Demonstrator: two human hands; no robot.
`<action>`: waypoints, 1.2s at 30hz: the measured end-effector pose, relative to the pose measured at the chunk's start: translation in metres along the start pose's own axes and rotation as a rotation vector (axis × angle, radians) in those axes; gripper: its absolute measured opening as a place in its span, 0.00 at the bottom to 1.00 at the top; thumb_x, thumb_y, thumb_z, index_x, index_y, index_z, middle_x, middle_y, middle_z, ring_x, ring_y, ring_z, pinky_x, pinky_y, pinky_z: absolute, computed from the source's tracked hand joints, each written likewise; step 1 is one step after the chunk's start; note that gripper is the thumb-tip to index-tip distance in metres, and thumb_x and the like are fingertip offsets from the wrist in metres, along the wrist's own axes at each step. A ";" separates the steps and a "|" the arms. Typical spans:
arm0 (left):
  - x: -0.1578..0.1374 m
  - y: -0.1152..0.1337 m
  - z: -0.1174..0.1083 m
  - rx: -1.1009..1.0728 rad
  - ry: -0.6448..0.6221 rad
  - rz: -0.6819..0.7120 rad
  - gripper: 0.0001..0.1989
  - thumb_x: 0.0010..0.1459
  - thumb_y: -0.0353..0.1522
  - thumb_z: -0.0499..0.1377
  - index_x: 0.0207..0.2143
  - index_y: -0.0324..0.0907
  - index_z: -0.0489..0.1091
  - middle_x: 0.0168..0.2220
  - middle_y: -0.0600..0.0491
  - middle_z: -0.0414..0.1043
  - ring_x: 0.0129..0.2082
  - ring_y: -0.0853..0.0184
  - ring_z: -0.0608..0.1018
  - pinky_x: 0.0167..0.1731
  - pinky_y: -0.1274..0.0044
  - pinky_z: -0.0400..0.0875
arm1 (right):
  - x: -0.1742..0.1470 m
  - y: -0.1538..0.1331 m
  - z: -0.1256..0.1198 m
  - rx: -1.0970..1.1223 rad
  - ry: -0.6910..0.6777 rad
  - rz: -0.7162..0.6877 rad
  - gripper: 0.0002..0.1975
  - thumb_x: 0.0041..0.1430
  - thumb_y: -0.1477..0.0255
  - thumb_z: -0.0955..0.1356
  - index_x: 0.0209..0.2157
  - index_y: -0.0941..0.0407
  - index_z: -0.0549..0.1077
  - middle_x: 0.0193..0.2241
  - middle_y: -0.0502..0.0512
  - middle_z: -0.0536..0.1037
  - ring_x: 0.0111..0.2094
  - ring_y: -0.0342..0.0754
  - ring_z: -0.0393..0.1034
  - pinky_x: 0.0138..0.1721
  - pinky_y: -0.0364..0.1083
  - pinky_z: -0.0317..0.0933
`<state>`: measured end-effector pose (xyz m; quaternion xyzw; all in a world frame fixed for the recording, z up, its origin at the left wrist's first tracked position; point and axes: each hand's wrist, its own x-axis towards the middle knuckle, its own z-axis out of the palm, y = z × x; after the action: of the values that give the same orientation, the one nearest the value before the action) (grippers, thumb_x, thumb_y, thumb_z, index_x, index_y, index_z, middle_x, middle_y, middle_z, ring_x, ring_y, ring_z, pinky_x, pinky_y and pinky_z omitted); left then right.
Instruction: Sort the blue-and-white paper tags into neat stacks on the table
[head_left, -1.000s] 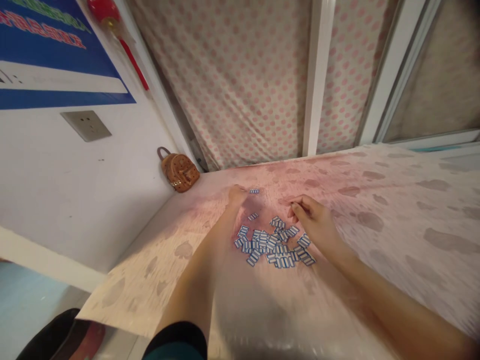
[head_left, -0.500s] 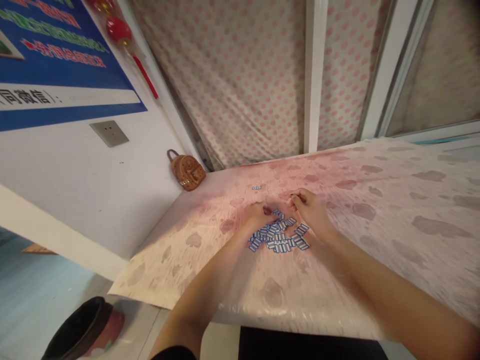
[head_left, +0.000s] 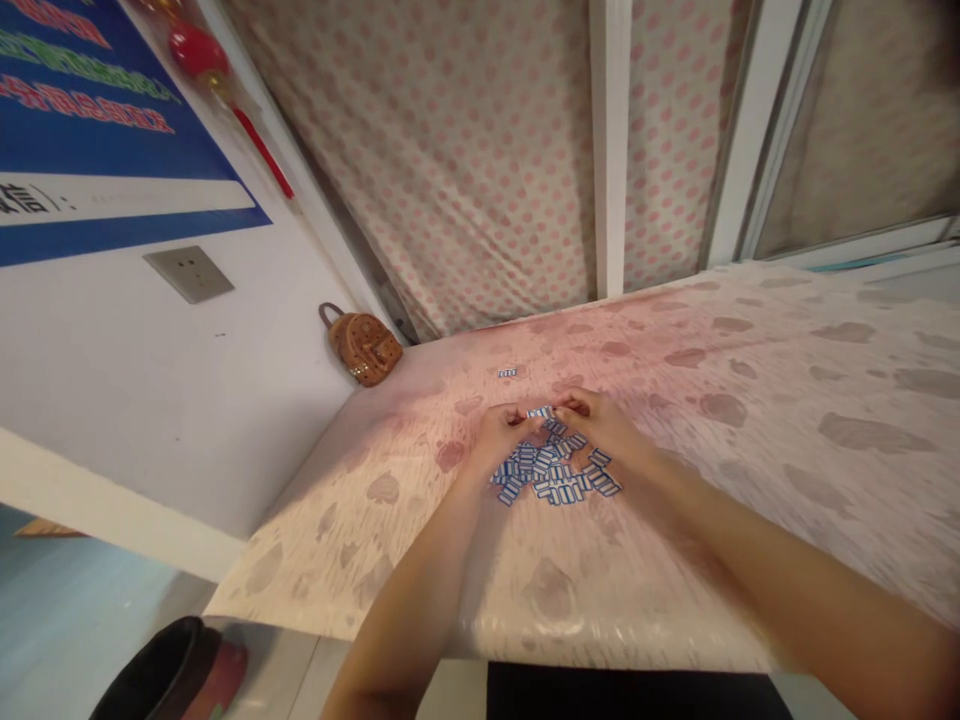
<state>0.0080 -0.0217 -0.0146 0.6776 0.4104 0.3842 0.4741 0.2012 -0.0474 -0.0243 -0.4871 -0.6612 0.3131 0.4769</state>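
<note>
- Head view: left hand [head_left: 501, 435] fingers drawn narrow, tips at the near-left end of a small blue-and-white piece [head_left: 539, 412].
- Right hand [head_left: 604, 425]: thumb and index pinched narrow at the same piece's right end; piece held between both hands.
- Loose pile [head_left: 551, 472] of similar pieces on the counter [head_left: 547, 595], just below the fingers, toward the wearer.
- Lone piece [head_left: 508, 373] beyond the left fingers, apart from the pile.
- Brown mini backpack [head_left: 367, 348] well left of the fingers.
</note>
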 end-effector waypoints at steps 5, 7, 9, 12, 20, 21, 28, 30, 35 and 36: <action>-0.001 0.006 0.004 -0.034 -0.042 -0.007 0.24 0.46 0.49 0.67 0.26 0.36 0.72 0.23 0.52 0.74 0.23 0.70 0.75 0.26 0.79 0.67 | -0.001 -0.009 -0.004 -0.024 -0.024 -0.026 0.09 0.56 0.64 0.65 0.27 0.55 0.70 0.24 0.50 0.74 0.27 0.47 0.70 0.28 0.45 0.64; -0.001 0.007 0.003 -0.067 -0.033 -0.014 0.24 0.48 0.50 0.66 0.27 0.35 0.74 0.25 0.51 0.75 0.24 0.69 0.76 0.27 0.79 0.69 | -0.002 -0.012 -0.005 -0.010 -0.025 -0.011 0.10 0.55 0.64 0.65 0.26 0.55 0.70 0.23 0.50 0.73 0.26 0.46 0.70 0.27 0.44 0.64; -0.002 0.007 0.002 -0.082 -0.028 -0.023 0.23 0.51 0.49 0.65 0.28 0.35 0.75 0.26 0.50 0.77 0.24 0.69 0.76 0.29 0.79 0.70 | -0.001 -0.013 -0.005 0.020 -0.031 0.032 0.10 0.54 0.63 0.65 0.26 0.54 0.69 0.22 0.50 0.73 0.26 0.47 0.71 0.26 0.44 0.64; -0.002 0.007 0.001 -0.073 -0.040 -0.039 0.20 0.54 0.46 0.64 0.28 0.34 0.76 0.27 0.48 0.77 0.25 0.69 0.77 0.29 0.79 0.71 | -0.001 -0.011 -0.003 0.020 0.003 0.088 0.10 0.54 0.64 0.64 0.25 0.54 0.69 0.22 0.51 0.74 0.26 0.48 0.73 0.27 0.45 0.65; -0.002 0.011 0.001 -0.068 -0.031 -0.127 0.14 0.60 0.36 0.59 0.27 0.35 0.75 0.25 0.49 0.78 0.24 0.68 0.78 0.30 0.78 0.73 | 0.000 -0.003 -0.006 -0.047 0.061 0.079 0.12 0.54 0.62 0.63 0.25 0.55 0.71 0.22 0.50 0.74 0.25 0.47 0.71 0.26 0.43 0.61; -0.003 0.013 0.000 -0.051 -0.022 -0.136 0.13 0.60 0.34 0.58 0.26 0.35 0.75 0.25 0.49 0.78 0.25 0.67 0.79 0.30 0.78 0.73 | 0.001 -0.002 -0.007 -0.056 0.079 0.079 0.12 0.54 0.63 0.63 0.25 0.55 0.71 0.22 0.50 0.74 0.25 0.47 0.70 0.26 0.43 0.60; -0.002 0.010 -0.010 0.217 0.105 -0.113 0.11 0.58 0.34 0.60 0.27 0.36 0.77 0.27 0.50 0.79 0.25 0.68 0.78 0.23 0.82 0.66 | 0.003 0.009 -0.016 -0.317 0.145 0.164 0.12 0.57 0.67 0.62 0.25 0.55 0.73 0.21 0.52 0.76 0.24 0.46 0.68 0.25 0.43 0.55; 0.000 0.006 -0.012 0.231 0.124 -0.117 0.10 0.57 0.34 0.61 0.28 0.36 0.77 0.27 0.51 0.79 0.25 0.69 0.77 0.24 0.82 0.66 | 0.004 0.010 -0.018 -0.441 0.111 0.192 0.12 0.58 0.69 0.62 0.25 0.55 0.73 0.22 0.52 0.76 0.25 0.46 0.69 0.24 0.42 0.53; 0.002 0.000 -0.013 0.194 0.113 -0.141 0.09 0.56 0.33 0.61 0.28 0.36 0.77 0.27 0.51 0.79 0.26 0.69 0.77 0.26 0.81 0.67 | 0.004 0.009 -0.023 -0.599 0.102 0.217 0.09 0.57 0.72 0.64 0.31 0.56 0.77 0.29 0.55 0.81 0.30 0.47 0.73 0.27 0.42 0.56; 0.002 0.000 -0.013 0.192 0.098 -0.154 0.09 0.56 0.33 0.61 0.28 0.37 0.77 0.27 0.51 0.78 0.25 0.69 0.77 0.26 0.81 0.67 | 0.003 0.008 -0.024 -0.612 0.121 0.220 0.09 0.57 0.72 0.64 0.34 0.56 0.77 0.31 0.55 0.81 0.31 0.48 0.74 0.28 0.42 0.56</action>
<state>-0.0035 -0.0153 -0.0110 0.6669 0.5187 0.3383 0.4144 0.2265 -0.0429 -0.0219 -0.6941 -0.6384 0.1202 0.3102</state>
